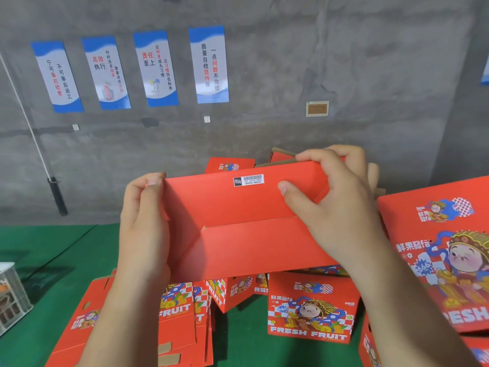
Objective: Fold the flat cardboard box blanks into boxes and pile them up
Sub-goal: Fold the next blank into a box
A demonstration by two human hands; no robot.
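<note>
I hold a red cardboard box (246,223) up in front of me with its plain bottom flaps facing me; a barcode label sits near its top edge. My left hand (144,226) grips the box's left side, thumb on the upper corner. My right hand (336,205) grips the right end, fingers curled over the top edge and thumb pressing on the upper flap. A stack of flat red blanks (185,321) printed "FRUIT" lies below on the green floor. A folded box (312,308) printed "FRESH FRUIT" stands below right.
More folded red boxes sit at the right (449,250) and behind the held one (229,165). A grey concrete wall with several blue-and-white posters (209,64) rises ahead. A pole with a black grip (57,196) leans on the wall. A grey crate (10,295) stands at the left edge.
</note>
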